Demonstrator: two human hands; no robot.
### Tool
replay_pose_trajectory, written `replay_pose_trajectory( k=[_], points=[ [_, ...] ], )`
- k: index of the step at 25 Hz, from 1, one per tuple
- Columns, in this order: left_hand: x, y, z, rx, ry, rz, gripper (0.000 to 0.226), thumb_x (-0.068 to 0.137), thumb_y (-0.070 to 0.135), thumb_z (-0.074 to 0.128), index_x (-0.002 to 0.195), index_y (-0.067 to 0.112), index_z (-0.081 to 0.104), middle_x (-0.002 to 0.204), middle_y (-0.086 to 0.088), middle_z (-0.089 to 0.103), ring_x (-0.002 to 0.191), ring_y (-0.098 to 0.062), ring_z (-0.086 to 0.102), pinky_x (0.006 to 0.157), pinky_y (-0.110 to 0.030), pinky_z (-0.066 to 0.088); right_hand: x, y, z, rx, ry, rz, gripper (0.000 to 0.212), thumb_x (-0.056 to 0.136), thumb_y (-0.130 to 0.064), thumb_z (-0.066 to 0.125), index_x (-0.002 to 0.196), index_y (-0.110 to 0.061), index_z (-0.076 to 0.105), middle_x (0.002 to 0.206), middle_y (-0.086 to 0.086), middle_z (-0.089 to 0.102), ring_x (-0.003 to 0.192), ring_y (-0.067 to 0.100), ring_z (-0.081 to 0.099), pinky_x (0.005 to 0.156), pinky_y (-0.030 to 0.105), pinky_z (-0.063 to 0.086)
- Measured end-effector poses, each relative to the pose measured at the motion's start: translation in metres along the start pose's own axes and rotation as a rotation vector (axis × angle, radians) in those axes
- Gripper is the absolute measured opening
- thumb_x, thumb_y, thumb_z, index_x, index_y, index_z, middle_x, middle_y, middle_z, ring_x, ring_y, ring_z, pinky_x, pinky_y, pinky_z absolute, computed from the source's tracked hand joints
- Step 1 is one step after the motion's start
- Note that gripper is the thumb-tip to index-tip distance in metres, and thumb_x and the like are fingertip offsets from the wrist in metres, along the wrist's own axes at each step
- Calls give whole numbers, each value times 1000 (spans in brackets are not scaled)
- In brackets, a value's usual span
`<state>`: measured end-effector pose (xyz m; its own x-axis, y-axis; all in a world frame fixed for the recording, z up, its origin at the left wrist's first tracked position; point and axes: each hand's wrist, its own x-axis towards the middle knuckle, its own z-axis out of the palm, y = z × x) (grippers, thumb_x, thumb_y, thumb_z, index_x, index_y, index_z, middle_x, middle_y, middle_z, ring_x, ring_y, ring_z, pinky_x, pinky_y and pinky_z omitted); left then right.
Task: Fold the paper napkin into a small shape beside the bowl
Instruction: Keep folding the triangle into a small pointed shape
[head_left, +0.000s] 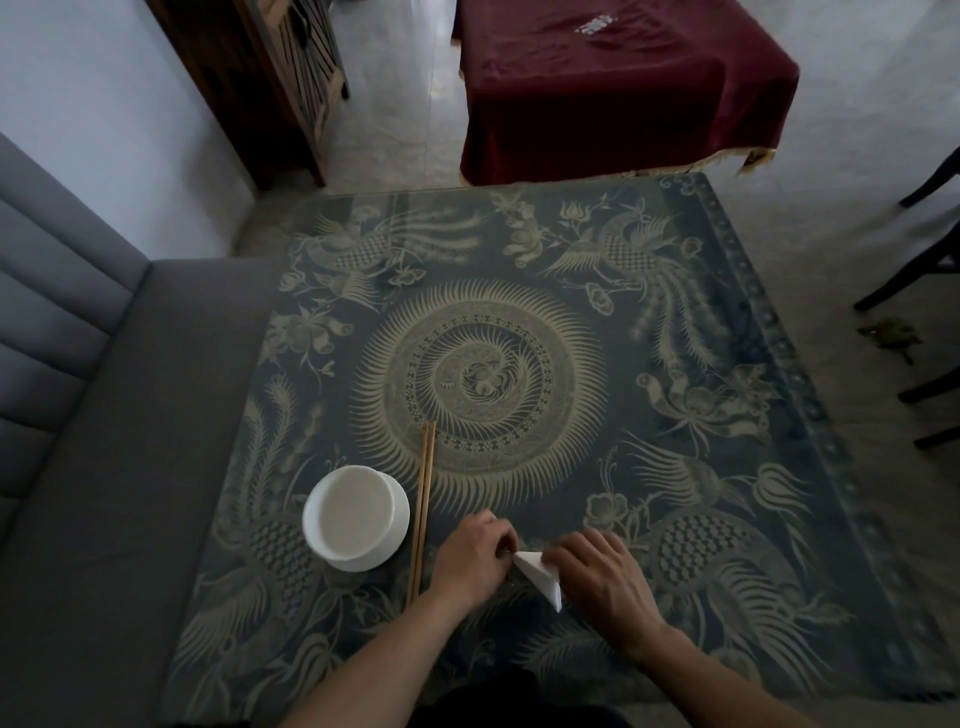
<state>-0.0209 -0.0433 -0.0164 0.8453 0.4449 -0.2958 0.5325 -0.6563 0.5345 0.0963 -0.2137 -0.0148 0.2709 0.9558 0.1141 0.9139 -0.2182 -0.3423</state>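
Sofa: grey sofa (78, 415) sits along the left side, right up against the tabletop.
Tabletop: the tabletop (649, 332) has a dark blue cloth with pale birds, flowers and a big round swirl in the middle.
Bowl: a white bowl (356, 517) stands near the front left of the tabletop. It looks full of something pale.
Chopsticks: two wooden chopsticks (422, 512) lie side by side just right of the bowl, pointing away from the person.
Left hand: the left hand (475, 558) rests on the cloth just right of the chopsticks. Its fingers (501, 540) are curled in and pinch the left tip of the napkin.
Napkin: the white paper napkin (540, 574) is folded into a small triangle. It lies on the cloth between the two hands, to the right of the bowl and chopsticks.
Right hand: the right hand (602, 582) covers the right edge of the napkin. Its fingers (563, 553) press down on the paper and hold it there.
Red cloth: a dark red cloth (623, 88) covers another table at the back.
Chair: dark chair legs (930, 280) show at the far right.
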Motion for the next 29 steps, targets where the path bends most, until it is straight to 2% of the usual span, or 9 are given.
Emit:
replay_pose_trajectory(
  k=[3,9,16,20,24,27,29],
  points=[
    [-2,-2,3,-8,6,-3,9,89,20,62,89,29,65,91,14,45,97,-10,50,69,-25,38,-7,3,-2,-3,-18,-25,31,68,-23,80,96,-24,68,92,-4,63,74,18,56,63,31,43],
    [-3,-3,4,-13,-10,12,10,91,16,61,92,25,66,96,12,46,102,-12,49,77,-26,44,-18,3,2,4,-42,-62,40,69,-20,74,109,-22,69,101,-3,65,79,18,58,63,32,48],
    [-8,-4,3,-17,5,26,11,90,17,63,98,23,66,104,6,51,104,-13,48,79,-26,45,-22,4,8,-4,15,40,22,83,-29,67,104,-22,69,100,-4,65,80,20,60,65,35,49],
    [-19,-6,4,91,7,156,20,90,18,57,110,19,61,112,2,49,107,-16,47,85,-33,48,-23,3,10,-20,6,106,26,85,-44,61,103,-26,68,98,-7,64,80,17,58,65,33,48],
    [-32,-5,5,268,37,261,32,89,20,49,120,17,55,122,-2,47,111,-24,46,88,-39,46,-23,1,7,-17,-16,104,34,75,-42,80,102,-24,69,97,-5,64,80,19,60,65,33,51],
    [-40,-6,10,344,6,434,51,83,24,52,133,13,49,139,-8,47,127,-27,43,102,-40,42,-20,-3,5,-43,-36,133,36,73,-45,81,101,-25,68,97,-5,64,79,19,60,64,34,51],
    [-46,-6,17,408,-78,517,68,82,31,48,146,11,36,152,-9,39,139,-25,35,112,-42,32,-18,-6,6,-67,-42,159,34,78,-48,72,103,-26,68,98,-5,63,80,19,59,64,34,50]
  ],
)
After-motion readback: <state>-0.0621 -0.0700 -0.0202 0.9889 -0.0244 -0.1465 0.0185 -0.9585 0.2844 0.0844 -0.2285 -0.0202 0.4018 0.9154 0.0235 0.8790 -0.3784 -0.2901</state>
